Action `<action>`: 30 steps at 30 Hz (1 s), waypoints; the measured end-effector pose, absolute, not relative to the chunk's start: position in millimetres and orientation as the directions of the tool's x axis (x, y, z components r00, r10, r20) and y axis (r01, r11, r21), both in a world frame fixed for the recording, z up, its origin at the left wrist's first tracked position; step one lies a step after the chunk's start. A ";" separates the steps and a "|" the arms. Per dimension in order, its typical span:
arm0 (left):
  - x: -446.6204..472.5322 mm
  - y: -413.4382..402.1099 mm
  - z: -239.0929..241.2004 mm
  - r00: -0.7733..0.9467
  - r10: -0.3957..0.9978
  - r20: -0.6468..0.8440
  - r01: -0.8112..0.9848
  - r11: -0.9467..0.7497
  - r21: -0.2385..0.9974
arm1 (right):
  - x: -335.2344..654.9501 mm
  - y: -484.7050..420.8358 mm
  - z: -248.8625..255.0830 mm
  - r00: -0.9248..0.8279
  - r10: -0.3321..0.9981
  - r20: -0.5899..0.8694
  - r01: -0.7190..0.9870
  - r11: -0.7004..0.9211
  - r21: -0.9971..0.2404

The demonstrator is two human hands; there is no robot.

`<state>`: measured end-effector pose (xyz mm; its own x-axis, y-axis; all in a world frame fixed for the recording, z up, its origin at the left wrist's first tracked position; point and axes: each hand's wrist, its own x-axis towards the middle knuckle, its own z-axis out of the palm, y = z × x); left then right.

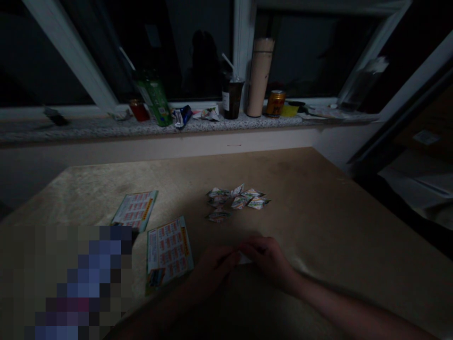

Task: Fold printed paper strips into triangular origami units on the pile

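Both of my hands meet low over the table, fingers closed. My left hand (214, 267) and my right hand (269, 257) pinch a small piece of paper (244, 258), of which a pale bit shows between the fingers; the rest is hidden and the light is dim. Just beyond the fingertips lies a loose group of folded paper pieces (239, 202), small, pointed and printed. To the left of my left hand a printed sheet (171, 248) with rows of red text blocks lies flat. A similar printed sheet (136, 209) rests farther back on the left.
The tan table (300, 198) reaches back to a wall under a granite windowsill (198, 123). On the sill stand a green bottle (155, 101), a dark cup with a straw (231, 99), a tall beige flask (259, 78) and a golden can (275, 104). The lower left is pixelated.
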<state>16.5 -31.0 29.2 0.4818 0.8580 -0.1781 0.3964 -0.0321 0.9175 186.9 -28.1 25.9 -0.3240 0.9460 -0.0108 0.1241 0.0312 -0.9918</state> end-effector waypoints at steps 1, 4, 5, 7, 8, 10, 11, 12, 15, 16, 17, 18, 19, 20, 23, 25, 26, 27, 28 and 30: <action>16.6 -30.8 30.2 0.460 0.870 -0.177 0.405 -0.029 0.914 | 186.4 -27.8 25.5 -0.310 0.950 -0.024 0.111 0.011 -0.994; 16.0 -29.8 32.5 0.365 0.917 -0.163 0.433 -0.013 0.901 | 185.8 -26.8 23.2 -0.239 0.971 -0.010 0.088 0.011 -0.996; 15.6 -29.3 32.6 0.332 0.930 -0.157 0.438 -0.005 0.899 | 186.0 -26.5 22.4 -0.218 0.976 0.001 0.101 0.023 -0.995; 14.9 -28.3 31.7 0.285 0.946 -0.151 0.443 0.010 0.897 | 186.9 -26.6 21.4 -0.202 0.979 0.007 0.150 0.038 -0.988; 14.7 -27.9 31.1 0.276 0.949 -0.152 0.444 0.014 0.896 | 187.5 -26.9 21.3 -0.208 0.978 0.005 0.169 0.042 -0.985; 14.7 -27.3 30.3 0.267 0.951 -0.155 0.446 0.020 0.895 | 188.4 -28.0 21.7 -0.238 0.971 0.005 0.182 0.049 -0.982; 15.0 -27.0 30.3 0.266 0.951 -0.158 0.447 0.024 0.894 | 188.8 -28.5 22.1 -0.252 0.968 0.006 0.174 0.051 -0.983; 15.4 -26.9 30.5 0.265 0.951 -0.162 0.446 0.028 0.894 | 189.0 -28.9 22.5 -0.263 0.965 0.004 0.160 0.048 -0.986; 16.3 -26.5 31.7 0.270 0.945 -0.185 0.444 0.048 0.895 | 189.2 -28.8 22.9 -0.273 0.962 -0.029 0.120 0.004 -0.993; 16.4 -26.5 31.9 0.276 0.942 -0.194 0.442 0.055 0.895 | 189.1 -28.4 22.6 -0.273 0.961 -0.043 0.114 -0.012 -0.993; 16.2 -26.7 31.9 0.280 0.940 -0.197 0.438 0.058 0.897 | 189.1 -27.8 22.2 -0.272 0.961 -0.054 0.115 -0.023 -0.993; 16.0 -27.0 31.7 0.279 0.941 -0.191 0.433 0.055 0.900 | 189.1 -27.2 21.8 -0.268 0.962 -0.060 0.121 -0.028 -0.992; 15.6 -27.4 31.3 0.271 0.946 -0.177 0.428 0.046 0.902 | 189.2 -26.7 21.2 -0.264 0.963 -0.058 0.129 -0.025 -0.991; 15.1 -27.8 30.7 0.264 0.952 -0.156 0.426 0.030 0.904 | 189.3 -26.3 20.8 -0.258 0.965 -0.049 0.139 -0.013 -0.990; 14.2 -28.6 28.8 0.282 0.955 -0.093 0.447 -0.045 0.893 | 189.4 -26.5 20.2 -0.251 0.968 0.010 0.182 0.058 -0.982; 14.3 -28.4 27.9 0.317 0.945 -0.080 0.466 -0.081 0.881 | 189.0 -27.3 20.7 -0.290 0.956 0.036 0.213 0.102 -0.972; 14.6 -28.3 27.6 0.326 0.942 -0.078 0.472 -0.091 0.877 | 188.6 -27.8 21.0 -0.322 0.946 0.039 0.220 0.115 -0.969; 15.1 -28.4 27.6 0.322 0.944 -0.073 0.474 -0.094 0.876 | 188.3 -28.1 21.4 -0.350 0.936 0.040 0.222 0.125 -0.967; 15.6 -28.8 27.6 0.308 0.949 -0.063 0.469 -0.094 0.878 | 188.1 -28.3 21.7 -0.367 0.929 0.043 0.223 0.132 -0.966; 16.9 -30.8 27.4 0.281 0.959 -0.021 0.455 -0.114 0.883 | 188.1 -28.3 22.0 -0.349 0.936 0.056 0.229 0.143 -0.963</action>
